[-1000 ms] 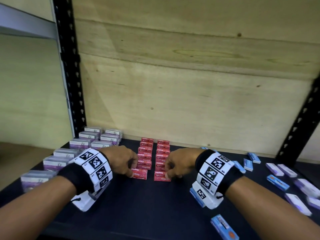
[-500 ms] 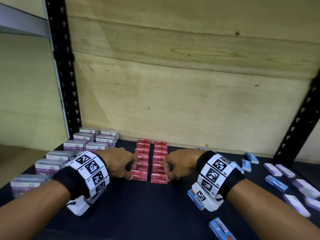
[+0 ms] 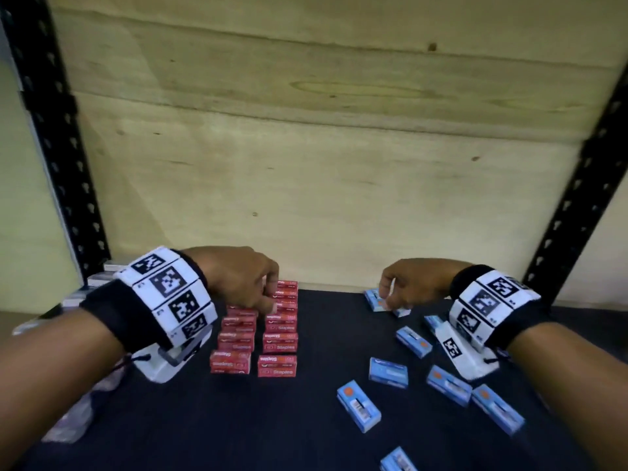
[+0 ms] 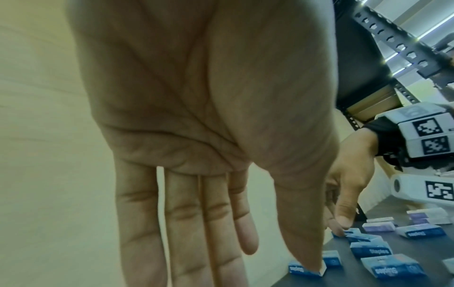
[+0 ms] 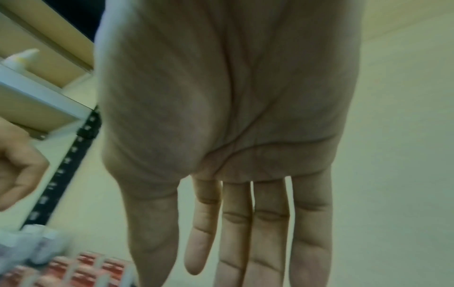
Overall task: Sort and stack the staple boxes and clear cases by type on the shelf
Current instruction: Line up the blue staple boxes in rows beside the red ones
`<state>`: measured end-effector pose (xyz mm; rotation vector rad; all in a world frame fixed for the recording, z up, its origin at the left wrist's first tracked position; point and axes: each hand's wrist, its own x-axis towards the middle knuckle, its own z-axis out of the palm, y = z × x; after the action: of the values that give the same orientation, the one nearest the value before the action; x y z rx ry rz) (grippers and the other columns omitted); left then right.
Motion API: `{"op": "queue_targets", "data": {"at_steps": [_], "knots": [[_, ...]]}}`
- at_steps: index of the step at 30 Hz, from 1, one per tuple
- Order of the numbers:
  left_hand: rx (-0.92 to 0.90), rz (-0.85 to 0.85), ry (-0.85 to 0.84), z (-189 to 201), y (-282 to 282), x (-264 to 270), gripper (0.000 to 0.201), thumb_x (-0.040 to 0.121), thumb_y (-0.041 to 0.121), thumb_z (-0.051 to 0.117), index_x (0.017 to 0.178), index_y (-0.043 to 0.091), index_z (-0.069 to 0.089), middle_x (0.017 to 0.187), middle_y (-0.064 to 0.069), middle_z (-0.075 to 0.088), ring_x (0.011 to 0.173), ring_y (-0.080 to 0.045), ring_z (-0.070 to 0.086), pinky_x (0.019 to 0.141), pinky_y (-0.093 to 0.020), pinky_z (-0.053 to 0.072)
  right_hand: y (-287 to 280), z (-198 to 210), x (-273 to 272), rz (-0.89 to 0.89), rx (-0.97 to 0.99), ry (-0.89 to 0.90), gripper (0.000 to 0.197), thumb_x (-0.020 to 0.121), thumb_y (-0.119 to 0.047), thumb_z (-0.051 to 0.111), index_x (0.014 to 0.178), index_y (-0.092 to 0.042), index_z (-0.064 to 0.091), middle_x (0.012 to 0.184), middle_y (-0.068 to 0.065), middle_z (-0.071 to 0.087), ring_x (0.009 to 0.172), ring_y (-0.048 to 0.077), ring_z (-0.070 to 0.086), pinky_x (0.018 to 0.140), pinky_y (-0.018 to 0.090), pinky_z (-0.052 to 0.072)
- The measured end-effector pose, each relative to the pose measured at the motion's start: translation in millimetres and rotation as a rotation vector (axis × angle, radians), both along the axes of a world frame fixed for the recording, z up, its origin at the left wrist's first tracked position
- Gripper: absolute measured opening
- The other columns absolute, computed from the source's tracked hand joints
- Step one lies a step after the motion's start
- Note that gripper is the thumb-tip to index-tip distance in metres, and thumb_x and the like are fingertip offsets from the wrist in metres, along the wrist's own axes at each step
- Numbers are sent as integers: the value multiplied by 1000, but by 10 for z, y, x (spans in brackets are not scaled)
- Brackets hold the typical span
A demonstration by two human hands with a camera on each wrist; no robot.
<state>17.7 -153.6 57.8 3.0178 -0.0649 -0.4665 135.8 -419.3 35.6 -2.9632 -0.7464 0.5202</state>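
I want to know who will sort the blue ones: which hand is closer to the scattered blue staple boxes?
Right. The right hand reaches among the blue staple boxes, fingertips at the farthest ones. The left hand rests at the red staple boxes, apart from them.

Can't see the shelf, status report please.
Left hand on red staple boxes, two rows. Right hand touching a blue staple box. Other blue boxes lie scattered.

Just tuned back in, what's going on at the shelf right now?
A person is sorting staple boxes by colour. The left hand rests on the far end of two neat rows of red staple boxes. The right hand reaches to the blue staple boxes, which lie scattered and unstacked, fingertips at one near the back wall.
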Motion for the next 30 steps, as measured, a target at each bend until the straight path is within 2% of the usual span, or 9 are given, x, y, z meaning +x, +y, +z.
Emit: {"op": "queue_targets", "data": {"at_steps": [3, 7, 13, 17, 20, 22, 24, 27, 30], "knots": [[17, -78, -7, 9, -274, 331, 30, 87, 50, 65, 108, 31, 56, 97, 12, 67, 89, -10, 63, 88, -37, 51, -277, -42, 245, -67, -70, -60, 18, 86, -37, 71, 99, -29, 62, 92, -9, 67, 92, 19, 64, 81, 28, 50], [68, -191, -14, -92, -640, 812, 36, 86, 52, 64, 114, 30, 55, 102, 9, 65, 93, -14, 61, 90, -40, 50, -506, -120, 496, -103, -110, -26, 31, 85, -45, 71, 109, -29, 60, 107, -8, 60, 98, 16, 58, 85, 31, 47], [121, -299, -5, -290, -1141, 1437, 52, 87, 51, 64, 129, 25, 50, 121, 3, 58, 105, -21, 57, 85, -34, 46, -456, -215, 684, -45, -125, 46, 53, 81, -52, 74, 122, -23, 60, 114, -6, 61, 103, 17, 57, 84, 30, 44], [158, -343, 22, -420, -1292, 1659, 66, 80, 52, 72, 135, 24, 48, 124, 2, 58, 106, -21, 56, 81, -32, 44, -345, -303, 780, 6, -174, 73, 65, 73, -59, 76, 123, -20, 61, 118, -3, 63, 103, 20, 59, 87, 33, 48], [193, -427, 86, -450, -1359, 1746, 68, 82, 40, 75, 141, 23, 46, 126, -1, 60, 108, -21, 56, 79, -28, 40, -300, -375, 832, 18, -227, 74, 74, 70, -65, 75, 120, -12, 63, 118, 7, 67, 104, 28, 64, 93, 41, 52], [241, -488, 107, -452, -1379, 1774, 64, 85, 28, 74, 143, 20, 46, 125, -4, 60, 112, -23, 56, 78, -27, 40, -272, -403, 829, 20, -235, 72, 80, 71, -66, 74, 123, -6, 64, 122, 14, 66, 107, 33, 65, 91, 40, 51], [255, -513, 94, -472, -1396, 1799, 61, 86, 19, 72, 142, 19, 48, 122, -4, 62, 110, -24, 58, 81, -30, 45, -247, -417, 826, 19, -240, 77, 72, 74, -63, 74, 115, -4, 66, 112, 13, 70, 94, 30, 67, 79, 36, 52], [293, -527, 46, -516, -1400, 1814, 59, 85, 16, 72, 140, 23, 50, 123, -4, 61, 109, -26, 58, 84, -36, 48, -235, -441, 814, 11, -235, 54, 48, 78, -55, 75, 72, -11, 57, 69, 3, 59, 61, 20, 53, 64, 31, 42], [335, -558, 1, -556, -1377, 1832, 58, 84, 18, 74, 137, 24, 51, 123, -7, 59, 107, -29, 58, 78, -36, 47, -261, -426, 764, -6, -249, 48, 47, 80, -48, 76, 63, -16, 46, 62, -2, 49, 56, 18, 47, 61, 31, 41]]}}
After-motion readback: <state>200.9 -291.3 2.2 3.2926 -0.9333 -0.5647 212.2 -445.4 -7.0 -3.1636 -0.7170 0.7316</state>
